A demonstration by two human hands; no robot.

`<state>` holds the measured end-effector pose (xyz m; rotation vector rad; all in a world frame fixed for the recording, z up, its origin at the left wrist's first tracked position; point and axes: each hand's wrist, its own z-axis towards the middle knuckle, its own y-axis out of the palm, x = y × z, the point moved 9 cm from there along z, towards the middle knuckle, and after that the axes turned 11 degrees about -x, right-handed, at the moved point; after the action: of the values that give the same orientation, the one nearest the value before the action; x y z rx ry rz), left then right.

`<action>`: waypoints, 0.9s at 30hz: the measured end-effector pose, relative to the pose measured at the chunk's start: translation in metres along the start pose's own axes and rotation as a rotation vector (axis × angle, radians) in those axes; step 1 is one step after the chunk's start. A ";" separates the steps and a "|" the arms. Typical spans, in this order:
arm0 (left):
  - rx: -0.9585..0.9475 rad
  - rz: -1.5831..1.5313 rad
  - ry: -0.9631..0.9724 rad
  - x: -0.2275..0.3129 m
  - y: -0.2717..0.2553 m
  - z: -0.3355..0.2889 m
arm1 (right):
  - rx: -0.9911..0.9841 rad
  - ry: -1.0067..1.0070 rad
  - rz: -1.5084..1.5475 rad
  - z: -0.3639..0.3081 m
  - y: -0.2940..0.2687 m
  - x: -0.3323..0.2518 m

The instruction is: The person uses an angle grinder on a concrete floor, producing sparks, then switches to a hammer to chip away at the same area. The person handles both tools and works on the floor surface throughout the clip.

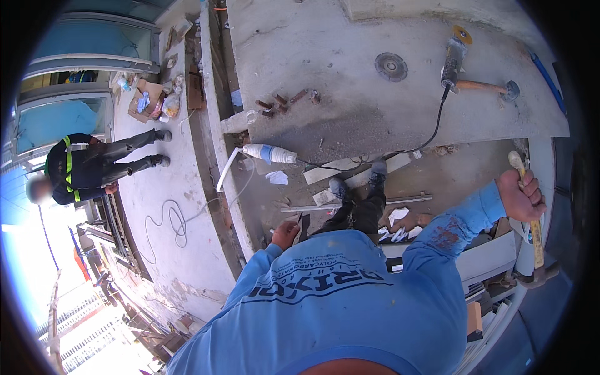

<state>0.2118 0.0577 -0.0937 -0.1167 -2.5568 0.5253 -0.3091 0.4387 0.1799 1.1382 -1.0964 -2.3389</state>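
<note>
My right hand (pixel 524 195) is raised at the right, fingers wrapped round the pale wooden handle of a hammer (pixel 537 240). Its dark metal head hangs below the fist. My left hand (pixel 286 235) is low in front of my body, its fingers closed. A narrow dark piece (pixel 304 226) shows beside it, too small to name. On the concrete ledge ahead lie an angle grinder (pixel 452 62) with a yellow disc, a second hammer (pixel 484 85), a loose round cutting disc (pixel 391 66) and several rusty metal stubs (pixel 281 105).
A white cable connector (pixel 270 154) with a blue band joins the grinder's black cord to a pale cable (pixel 178 225). A long metal bar (pixel 400 200) lies by my feet. At the left stands another person (pixel 87 164) in dark clothes, near a cardboard box (pixel 147 100).
</note>
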 end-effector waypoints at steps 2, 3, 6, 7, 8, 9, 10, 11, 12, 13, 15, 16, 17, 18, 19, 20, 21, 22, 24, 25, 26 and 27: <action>0.032 0.017 -0.098 -0.039 -0.008 -0.009 | 0.161 0.154 0.042 -0.076 0.013 0.056; 0.050 0.037 -0.146 -0.055 -0.013 -0.017 | 0.153 0.324 -0.046 -0.133 0.023 0.095; 0.076 0.119 -0.293 -0.110 -0.021 -0.044 | -0.366 1.211 -0.233 -0.379 0.072 0.193; 0.062 0.147 -0.346 -0.141 -0.010 -0.052 | -0.764 1.541 -0.285 -0.456 0.088 0.195; 0.062 0.177 -0.389 -0.157 -0.017 -0.046 | -1.084 1.590 -0.282 -0.495 0.112 0.169; 0.115 0.131 -0.397 -0.156 -0.019 -0.052 | -1.413 1.315 -0.385 -0.512 0.143 0.135; 0.115 0.208 -0.314 -0.183 -0.018 -0.043 | -1.710 1.008 -0.469 -0.514 0.171 0.108; 0.098 0.276 -0.243 -0.223 -0.001 -0.043 | -1.655 0.993 -0.411 -0.503 0.180 0.096; 0.089 0.077 -0.174 -0.235 0.020 -0.041 | -1.595 0.962 -0.382 -0.489 0.185 0.094; 0.091 -0.115 -0.097 -0.235 0.032 -0.031 | -1.530 0.911 -0.349 -0.471 0.197 0.098; 0.090 -0.376 0.021 -0.233 0.055 -0.015 | -1.421 0.803 -0.268 -0.443 0.215 0.103; 0.080 -0.406 0.055 -0.225 0.062 -0.004 | -1.408 0.970 -0.340 -0.438 0.194 0.121; 0.079 -0.396 0.069 -0.219 0.067 0.003 | -1.388 1.140 -0.402 -0.428 0.166 0.135; 0.085 -0.363 0.067 -0.217 0.069 0.008 | -1.372 1.208 -0.584 -0.407 0.142 0.140; 0.092 -0.322 0.065 -0.214 0.068 0.011 | -1.114 1.346 -0.579 -0.386 0.105 0.147; 0.096 -0.278 0.061 -0.210 0.066 0.016 | -0.846 1.465 -0.568 -0.369 0.066 0.150; 0.105 -0.246 0.056 -0.210 0.065 0.018 | -0.642 1.473 -0.565 -0.337 0.048 0.141; 0.114 -0.220 0.049 -0.210 0.061 0.020 | -0.473 1.314 -0.587 -0.299 0.022 0.137; 0.143 -0.211 0.037 -0.217 0.058 0.018 | -0.185 0.941 -0.554 -0.220 -0.017 0.113; 0.146 -0.263 0.040 -0.223 0.056 0.014 | -0.078 0.804 -0.525 -0.182 -0.016 0.093; 0.144 -0.320 0.043 -0.227 0.052 0.009 | -0.015 0.660 -0.486 -0.149 -0.027 0.081; 0.129 -0.454 0.056 -0.229 0.049 0.001 | -0.074 0.598 -0.330 -0.112 -0.033 0.077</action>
<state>0.4075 0.0608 -0.2232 0.4767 -2.3787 0.4947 -0.2691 0.3610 0.0704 1.9344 -0.6347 -1.9982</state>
